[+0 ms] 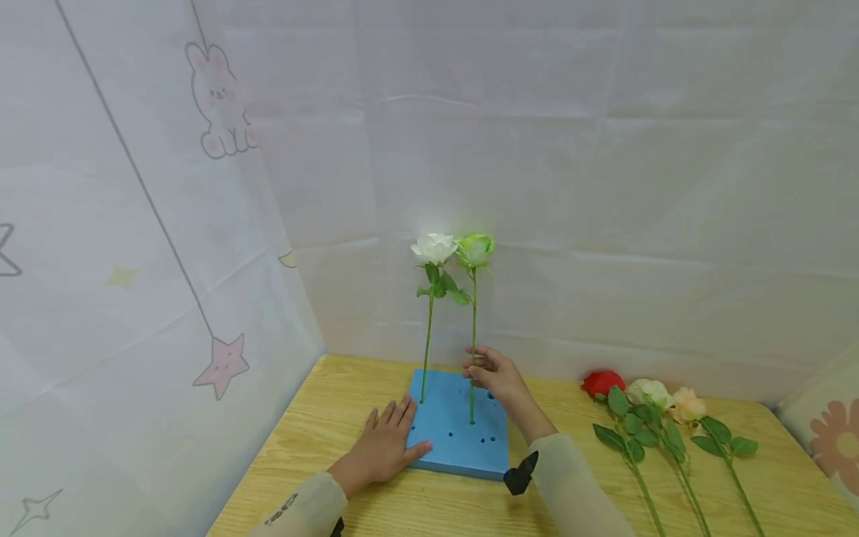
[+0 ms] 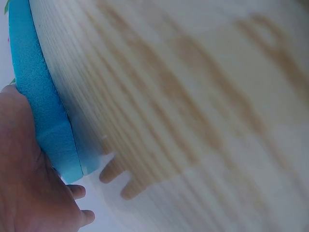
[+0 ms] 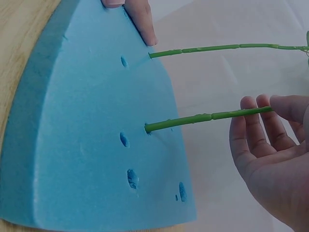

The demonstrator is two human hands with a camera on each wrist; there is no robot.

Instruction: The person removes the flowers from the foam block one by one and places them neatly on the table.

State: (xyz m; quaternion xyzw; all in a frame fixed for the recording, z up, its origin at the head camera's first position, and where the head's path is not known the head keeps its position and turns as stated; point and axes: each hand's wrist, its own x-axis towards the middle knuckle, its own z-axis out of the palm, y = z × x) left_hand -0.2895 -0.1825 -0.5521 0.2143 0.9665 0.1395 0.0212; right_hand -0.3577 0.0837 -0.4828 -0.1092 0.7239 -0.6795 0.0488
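A blue foam block (image 1: 456, 453) with several holes lies on the wooden table. Upright in it stand a white rose (image 1: 435, 248) at the left and a green rose (image 1: 475, 252) to its right, each stem sunk into a hole. My right hand (image 1: 502, 382) pinches the green rose's stem between thumb and fingers, well above the foam. In the right wrist view that stem (image 3: 193, 119) enters the block's top. My left hand (image 1: 384, 446) rests with spread, straight fingers along the block's left edge, thumb over its front corner; the left wrist view shows it against the block's side (image 2: 41, 92).
On the table (image 1: 557, 507) at the right lie a red rose (image 1: 603, 382), a cream rose (image 1: 648, 394) and a peach rose (image 1: 687, 406), stems toward me. A white cloth wall (image 1: 537, 149) rises behind the table, and a printed one (image 1: 134, 298) at the left.
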